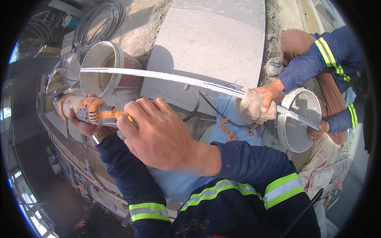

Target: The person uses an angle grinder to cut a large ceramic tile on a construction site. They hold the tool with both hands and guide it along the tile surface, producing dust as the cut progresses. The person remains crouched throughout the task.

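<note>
My left hand (82, 123), with a watch at its wrist, is wrapped around the body of an orange and grey angle grinder (89, 111) that is coated in dust. The fingers of my right hand (158, 137) are closed on the rear end of the same tool. Past my hands a long, thin, whitish strip (158, 74) runs from above the left bucket (117, 67) to the right bucket (282, 129). A co-worker's hand (270, 95) presses a beige sponge (256, 107) around the strip, and their other hand (318, 133) is at its right end.
A large grey slab (210, 35) lies ahead. Coiled grey cable (99, 23) sits at the far left. A black cord (214, 109) and an orange chain-like strip (227, 130) lie by light-blue cloth (234, 115). The co-worker crouches at the right; a crumpled pale cloth (321, 158) lies nearby.
</note>
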### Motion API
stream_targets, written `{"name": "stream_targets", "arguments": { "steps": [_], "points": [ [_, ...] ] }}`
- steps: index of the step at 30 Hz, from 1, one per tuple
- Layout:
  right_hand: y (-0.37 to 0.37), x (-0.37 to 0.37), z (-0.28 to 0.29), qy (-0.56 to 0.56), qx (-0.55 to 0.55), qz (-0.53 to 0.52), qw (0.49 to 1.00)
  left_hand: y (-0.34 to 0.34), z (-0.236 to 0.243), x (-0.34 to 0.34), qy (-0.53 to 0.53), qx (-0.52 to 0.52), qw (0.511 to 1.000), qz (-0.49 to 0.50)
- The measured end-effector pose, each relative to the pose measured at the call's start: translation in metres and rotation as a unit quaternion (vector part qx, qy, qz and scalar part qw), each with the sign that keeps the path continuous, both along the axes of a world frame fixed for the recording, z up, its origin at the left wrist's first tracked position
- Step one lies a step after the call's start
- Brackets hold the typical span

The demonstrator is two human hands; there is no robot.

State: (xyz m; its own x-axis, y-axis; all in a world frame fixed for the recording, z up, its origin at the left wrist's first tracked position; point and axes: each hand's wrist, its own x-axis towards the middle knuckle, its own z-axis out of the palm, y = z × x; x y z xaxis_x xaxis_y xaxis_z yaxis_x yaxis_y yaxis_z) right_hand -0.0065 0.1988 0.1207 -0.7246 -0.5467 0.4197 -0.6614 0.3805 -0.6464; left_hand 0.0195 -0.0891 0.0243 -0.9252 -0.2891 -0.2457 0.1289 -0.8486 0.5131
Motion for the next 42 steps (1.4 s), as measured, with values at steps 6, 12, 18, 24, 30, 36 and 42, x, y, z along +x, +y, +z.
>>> {"name": "stream_targets", "arguments": {
  "steps": [6, 12, 18, 24, 30, 36, 42],
  "points": [
    [0.166, 0.1, -0.033, -0.169, -0.132, -0.141, 0.967, -0.047, -0.017, -0.003, 0.0, -0.081, 0.996, -0.042],
    [0.33, 0.18, -0.119, -0.176, 0.21, -0.54, 0.796, -0.065, -0.017, -0.007, -0.008, -0.143, 0.989, -0.038],
    [0.414, 0.121, -0.127, -0.075, 0.452, -0.385, 0.801, -0.04, -0.003, -0.016, -0.034, -0.204, 0.978, 0.034],
    [0.421, 0.086, -0.126, -0.279, 0.445, -0.325, 0.786, -0.02, 0.002, -0.016, 0.023, -0.172, 0.984, 0.038],
    [0.433, 0.078, -0.138, -0.287, 0.432, -0.318, 0.794, -0.012, 0.017, -0.01, -0.009, -0.211, 0.977, -0.029],
    [0.444, 0.08, -0.144, -0.299, 0.401, -0.308, 0.809, -0.011, 0.021, -0.021, 0.041, -0.063, 0.992, -0.105],
    [0.431, 0.063, -0.148, -0.309, 0.413, -0.316, 0.796, 0.006, 0.013, -0.054, 0.006, -0.064, 0.995, -0.07]
  ]
}}
